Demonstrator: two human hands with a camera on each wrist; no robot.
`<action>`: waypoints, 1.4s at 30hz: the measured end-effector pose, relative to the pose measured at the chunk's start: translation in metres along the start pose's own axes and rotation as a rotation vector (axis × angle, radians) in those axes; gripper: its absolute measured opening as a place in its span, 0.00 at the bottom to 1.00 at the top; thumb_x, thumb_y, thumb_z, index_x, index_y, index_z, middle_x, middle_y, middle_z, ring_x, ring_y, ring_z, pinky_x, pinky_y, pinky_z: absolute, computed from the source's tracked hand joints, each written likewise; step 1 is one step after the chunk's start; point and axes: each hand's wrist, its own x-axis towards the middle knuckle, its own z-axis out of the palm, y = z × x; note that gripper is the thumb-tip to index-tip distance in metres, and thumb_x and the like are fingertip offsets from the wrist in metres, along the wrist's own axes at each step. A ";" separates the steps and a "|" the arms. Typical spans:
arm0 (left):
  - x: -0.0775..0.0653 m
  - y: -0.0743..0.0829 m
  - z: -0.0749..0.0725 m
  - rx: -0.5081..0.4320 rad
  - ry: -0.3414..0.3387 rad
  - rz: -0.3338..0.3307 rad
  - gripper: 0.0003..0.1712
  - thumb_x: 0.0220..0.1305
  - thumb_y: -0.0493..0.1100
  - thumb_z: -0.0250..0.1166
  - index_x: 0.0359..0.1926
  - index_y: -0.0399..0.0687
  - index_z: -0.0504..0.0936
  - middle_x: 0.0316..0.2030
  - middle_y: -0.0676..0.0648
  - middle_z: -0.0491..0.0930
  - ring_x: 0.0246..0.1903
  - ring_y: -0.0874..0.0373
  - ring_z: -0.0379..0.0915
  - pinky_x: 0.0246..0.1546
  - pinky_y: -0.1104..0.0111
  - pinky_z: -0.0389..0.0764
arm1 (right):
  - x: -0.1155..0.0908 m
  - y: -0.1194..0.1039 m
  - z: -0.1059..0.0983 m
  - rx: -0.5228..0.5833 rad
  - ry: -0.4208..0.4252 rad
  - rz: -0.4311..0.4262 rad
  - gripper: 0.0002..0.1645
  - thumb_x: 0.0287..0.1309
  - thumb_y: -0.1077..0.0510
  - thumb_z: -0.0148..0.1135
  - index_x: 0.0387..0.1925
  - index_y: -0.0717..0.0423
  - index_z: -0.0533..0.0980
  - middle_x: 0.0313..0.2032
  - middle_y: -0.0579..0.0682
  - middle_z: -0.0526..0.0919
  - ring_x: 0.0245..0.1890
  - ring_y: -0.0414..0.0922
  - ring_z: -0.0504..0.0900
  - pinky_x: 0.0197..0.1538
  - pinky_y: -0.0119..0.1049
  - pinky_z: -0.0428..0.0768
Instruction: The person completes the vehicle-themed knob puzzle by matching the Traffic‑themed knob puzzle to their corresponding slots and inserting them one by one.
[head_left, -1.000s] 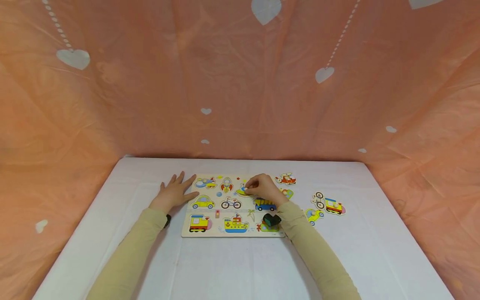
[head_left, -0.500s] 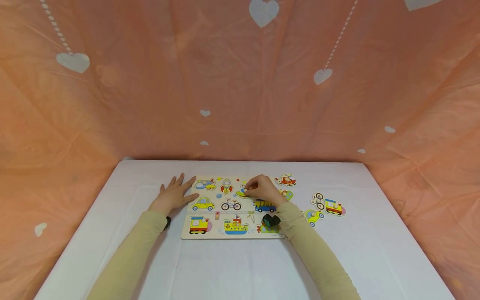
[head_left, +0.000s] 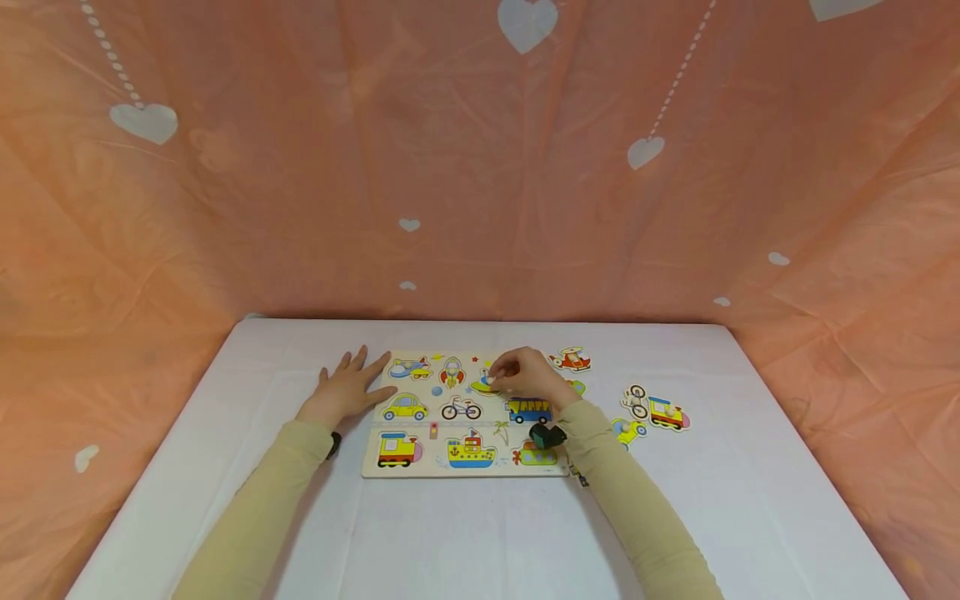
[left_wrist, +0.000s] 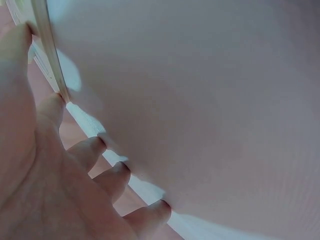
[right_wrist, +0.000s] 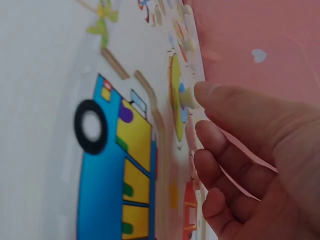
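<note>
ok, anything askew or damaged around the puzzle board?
No damage visible. Right of the puzzle board, the loose two-wheeled piece looks askew: it lies rotated, one wheel above the other in the head view, beside the loose train piece.

Left hand (head_left: 343, 392) palm down, fingers (left_wrist: 89, 151) spread. Right hand (head_left: 529, 375) pinching, other fingers curled. Both forearms (head_left: 258, 504) angle inward.
</note>
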 end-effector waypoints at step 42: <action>-0.001 0.002 -0.002 0.026 -0.005 -0.010 0.47 0.63 0.67 0.56 0.75 0.53 0.52 0.72 0.31 0.40 0.69 0.29 0.32 0.59 0.30 0.36 | -0.024 0.006 -0.046 -0.014 0.140 -0.101 0.16 0.57 0.61 0.67 0.46 0.63 0.80 0.34 0.50 0.82 0.38 0.48 0.78 0.42 0.42 0.77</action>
